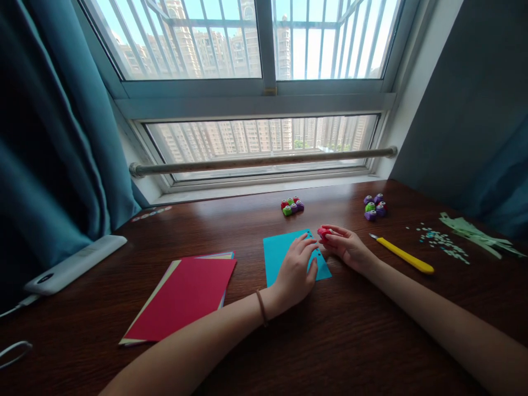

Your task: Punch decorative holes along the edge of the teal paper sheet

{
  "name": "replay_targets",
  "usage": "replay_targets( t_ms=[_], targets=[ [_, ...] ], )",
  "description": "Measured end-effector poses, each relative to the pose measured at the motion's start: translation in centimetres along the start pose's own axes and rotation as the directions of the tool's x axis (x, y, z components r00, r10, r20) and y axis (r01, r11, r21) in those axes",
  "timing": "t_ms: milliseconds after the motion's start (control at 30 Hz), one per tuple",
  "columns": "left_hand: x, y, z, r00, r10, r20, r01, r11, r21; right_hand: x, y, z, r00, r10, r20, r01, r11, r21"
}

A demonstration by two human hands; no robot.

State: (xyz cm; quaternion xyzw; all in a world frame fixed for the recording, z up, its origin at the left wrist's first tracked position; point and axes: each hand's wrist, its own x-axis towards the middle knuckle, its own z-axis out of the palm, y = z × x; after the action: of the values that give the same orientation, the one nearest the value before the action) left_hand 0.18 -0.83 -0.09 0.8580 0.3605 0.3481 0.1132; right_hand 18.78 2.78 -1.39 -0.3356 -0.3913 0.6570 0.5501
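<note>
A sheet of blue paper (277,254) lies on the table, with a row of small punched holes along its right side. My left hand (295,269) rests on that sheet, fingers spread and holding nothing. At the sheet's right edge, my right hand (346,248) is closed round a small red craft punch (324,233). The fingers hide part of the punch, and whether the paper sits in its slot cannot be made out. A yellow-handled craft knife (406,256) lies to the right of my right hand.
Small colourful punches stand in two groups, one behind the sheet (292,205) and one farther right (375,207). Stacked coloured paper (185,297) lies left. Paper bits (443,242) and pale green strips (474,231) lie right. A white device (76,264) is by the curtain.
</note>
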Motion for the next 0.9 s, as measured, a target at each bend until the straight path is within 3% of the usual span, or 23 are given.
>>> replay_targets(
  t_ms=[100,200,300,367,433,500,567,700,900],
  targets=[
    [1.1,0.6,-2.1,0.998,0.069,-0.003,-0.070,0.997,-0.022,0.0,0.5,-0.3,1.000,0.002,0.023,-0.001,1.000,-0.031],
    [2.4,-0.4,-5.2,0.996,-0.031,0.086,0.026,0.998,0.064,-0.1,0.5,0.1,0.998,0.014,0.056,-0.009,0.996,-0.086],
    [2.1,-3.1,-8.7,0.970,-0.118,0.213,0.081,0.981,0.174,-0.2,0.4,0.3,0.998,0.029,0.054,-0.022,0.993,-0.119],
    [0.6,-5.3,-10.7,0.947,-0.216,0.238,0.134,0.938,0.320,-0.2,0.4,0.3,0.999,0.032,0.041,-0.027,0.992,-0.122],
    [-1.8,-7.1,-11.9,0.888,-0.408,0.211,0.264,0.829,0.492,-0.2,0.5,0.2,0.999,0.029,0.039,-0.024,0.992,-0.127],
    [-4.4,-8.4,-12.1,0.799,-0.585,0.137,0.393,0.681,0.617,-0.3,0.6,0.1,0.999,0.027,0.046,-0.021,0.990,-0.139],
    [-6.7,-9.1,-11.7,0.764,-0.638,0.092,0.423,0.604,0.676,-0.2,0.7,0.1,0.998,0.033,0.046,-0.026,0.989,-0.148],
    [-8.9,-9.8,-10.4,0.775,-0.631,-0.018,0.441,0.521,0.731,-0.1,0.7,0.0,0.999,0.037,0.034,-0.031,0.987,-0.155],
    [-8.4,-10.6,-10.2,0.803,-0.594,-0.057,0.437,0.520,0.734,-0.2,0.6,0.1,0.998,0.035,0.042,-0.029,0.988,-0.149]
  ],
)
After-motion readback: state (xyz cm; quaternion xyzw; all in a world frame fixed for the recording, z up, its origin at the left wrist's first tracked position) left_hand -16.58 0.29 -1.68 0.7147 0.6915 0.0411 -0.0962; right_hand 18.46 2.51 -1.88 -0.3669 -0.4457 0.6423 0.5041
